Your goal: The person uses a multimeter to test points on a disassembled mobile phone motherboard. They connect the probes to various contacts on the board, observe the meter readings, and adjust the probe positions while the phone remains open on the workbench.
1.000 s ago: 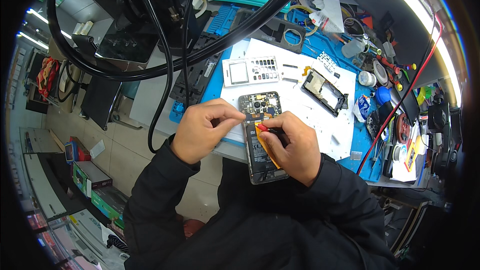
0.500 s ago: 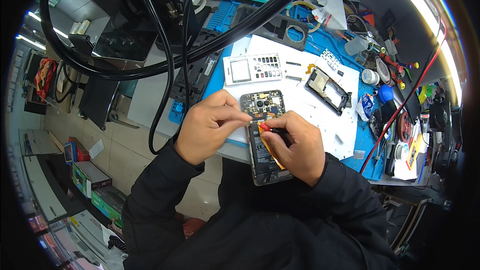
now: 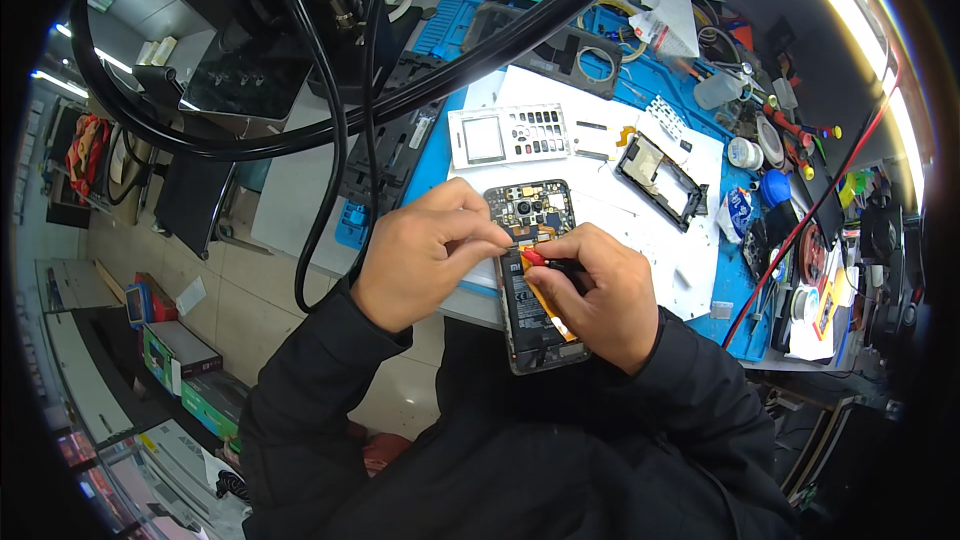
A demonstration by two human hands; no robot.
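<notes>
An opened smartphone (image 3: pixel 520 208) lies lengthwise before me, its circuit board and two camera modules bare at the far end. Its black battery (image 3: pixel 522 308) fills the middle, with an orange strip (image 3: pixel 555 318) along the right side. My left hand (image 3: pixel 405 258) is closed in a pinch at the battery's upper left edge; whatever is between the fingertips is too small to make out. Between the thumb and fingers of my right hand (image 3: pixel 610 290) is a small red piece (image 3: pixel 534 257), held over the battery's upper end. That hand covers part of the phone's right side.
A silver keypad phone housing (image 3: pixel 540 137) and a black rectangular frame (image 3: pixel 658 180) lie on white paper (image 3: pixel 630 265) beyond my hands. Thick black cables (image 3: pixel 335 130) arch across the upper left. Screwdrivers, jars and tape crowd the blue mat's right side.
My left fingertips have shifted slightly right and nearer to the red piece. My right hand keeps its grip, with only a small shift.
</notes>
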